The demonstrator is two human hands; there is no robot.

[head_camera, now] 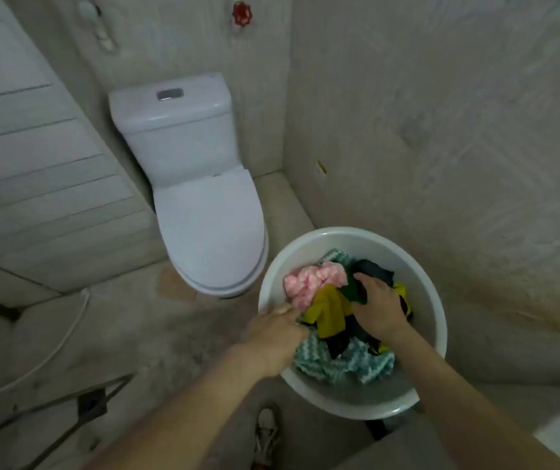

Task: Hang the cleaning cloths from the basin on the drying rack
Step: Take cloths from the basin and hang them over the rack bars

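1. Right hand [378,307] is noted palm-down on the heap, fingers curled into the dark cloth [375,270] and gripping it. Left hand [273,334] is laid across the near-left rim, fingertips reaching the edges of the pink cloth [309,283] and yellow cloth [329,312]. Whether anything is pinched there cannot be told.
2. All cloths seen are in the white basin [419,286], set on the floor just right of the toilet [204,232]. A teal cloth [346,364] is bunched at the near side, partly under the others. None is seen hung.
3. Risk judged: the cloths are tangled and overlapped. If the dark cloth is lifted as it lies, the yellow or teal one may be dragged up with it and dropped over the rim onto the floor, which looks stained.
4. Risk judged: the cloths are probably wet. Drips would be carried across the floor, and a slip may be caused near the shoe [266,432].
5. Risk judged: the basin looks light. It may be tipped or slid by a sharp pull unless the rim is steadied by the left hand.
6. A thin metal frame [78,408] is seen low left, well apart from the basin. It may be the rack, but this is not confirmed. Limp cloth draped off-centre on a thin bar is likely to slide off.
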